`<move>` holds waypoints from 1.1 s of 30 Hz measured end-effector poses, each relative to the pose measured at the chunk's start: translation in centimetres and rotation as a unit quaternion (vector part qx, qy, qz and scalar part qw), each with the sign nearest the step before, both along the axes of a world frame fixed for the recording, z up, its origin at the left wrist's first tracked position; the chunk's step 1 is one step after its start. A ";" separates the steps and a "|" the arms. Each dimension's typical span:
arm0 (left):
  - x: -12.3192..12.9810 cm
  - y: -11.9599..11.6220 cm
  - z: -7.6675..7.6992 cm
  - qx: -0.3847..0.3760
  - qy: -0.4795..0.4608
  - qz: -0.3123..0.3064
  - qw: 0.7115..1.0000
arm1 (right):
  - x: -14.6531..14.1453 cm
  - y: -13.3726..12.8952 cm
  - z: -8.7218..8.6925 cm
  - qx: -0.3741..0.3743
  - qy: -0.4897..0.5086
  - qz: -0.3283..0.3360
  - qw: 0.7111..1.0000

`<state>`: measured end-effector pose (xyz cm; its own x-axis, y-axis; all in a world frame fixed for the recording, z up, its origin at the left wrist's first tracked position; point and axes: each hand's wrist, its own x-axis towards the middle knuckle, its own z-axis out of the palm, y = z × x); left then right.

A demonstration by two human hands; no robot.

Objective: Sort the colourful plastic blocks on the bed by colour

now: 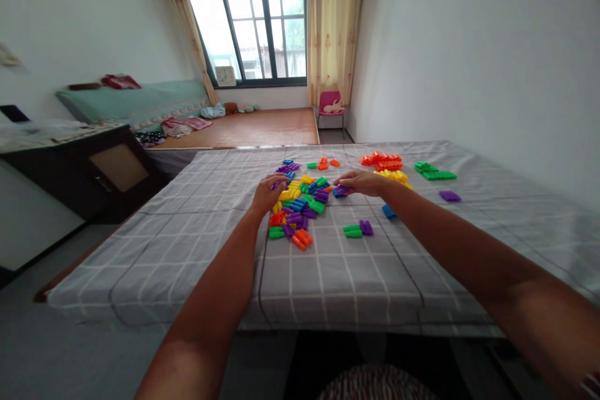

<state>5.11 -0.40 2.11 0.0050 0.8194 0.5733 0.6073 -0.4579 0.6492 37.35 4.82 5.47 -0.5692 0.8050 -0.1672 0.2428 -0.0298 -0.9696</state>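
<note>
A pile of ribbed plastic building blocks (295,203) in purple, yellow, green, blue and orange lies mid-table. At its left edge, my left hand (268,194) has its fingers curled over a purple block (279,185), partly hidden by them. My right hand (363,183) is just right of the pile, fingertips closed on another purple block (342,190); a blue block (338,194) sits right under it. Beyond my right hand are a yellow group (392,176) and a red-orange group (382,160) of blocks.
Green blocks (435,172) and a purple block (450,196) lie at the right. A blue block (389,212) is beside my right forearm. Green and purple pieces (359,229) lie nearer me. A checked cloth (187,250) covers the table; a wall (492,56) stands at the right.
</note>
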 end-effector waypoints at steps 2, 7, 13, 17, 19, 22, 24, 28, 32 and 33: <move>-0.9 0.1 -0.1 -0.005 -0.002 0.044 0.999 | 2.4 -0.1 0.3 -0.018 0.043 0.014 0.999; -3.4 0.2 -0.3 -0.024 0.010 0.143 0.989 | 10.6 0.3 1.1 0.051 0.092 -0.066 0.992; -4.4 0.6 -0.5 -0.037 0.047 0.203 0.977 | 25.5 2.0 -0.7 0.172 0.031 -0.500 0.849; -4.7 0.9 -0.9 -0.063 0.093 0.238 0.965 | 32.2 1.4 -5.0 0.179 -0.138 -0.586 0.778; -4.9 1.0 -1.0 -0.078 0.119 0.245 0.959 | 33.3 1.0 -6.8 0.187 -0.217 -0.571 0.770; -5.0 0.9 -1.1 -0.095 0.147 0.240 0.955 | 33.6 0.6 -8.1 0.205 -0.307 -0.533 0.761; -5.1 0.8 -1.1 -0.098 0.156 0.233 0.955 | 33.5 0.4 -8.2 0.216 -0.343 -0.517 0.754; -4.9 0.6 -1.0 -0.096 0.163 0.227 0.955 | 33.5 0.1 -8.0 0.238 -0.380 -0.504 0.739; -4.7 0.5 -0.9 -0.102 0.161 0.222 0.956 | 33.3 -0.3 -8.2 0.261 -0.373 -0.457 0.764; -4.7 0.6 -0.9 -0.104 0.161 0.220 0.956 | 33.3 -0.4 -8.3 0.262 -0.374 -0.452 0.766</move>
<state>0.39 0.15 1.23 -0.2175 0.8789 0.4246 0.8957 0.0069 0.4447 70.61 4.43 -2.80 0.3569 0.8824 0.3067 0.8466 -0.1668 -0.5054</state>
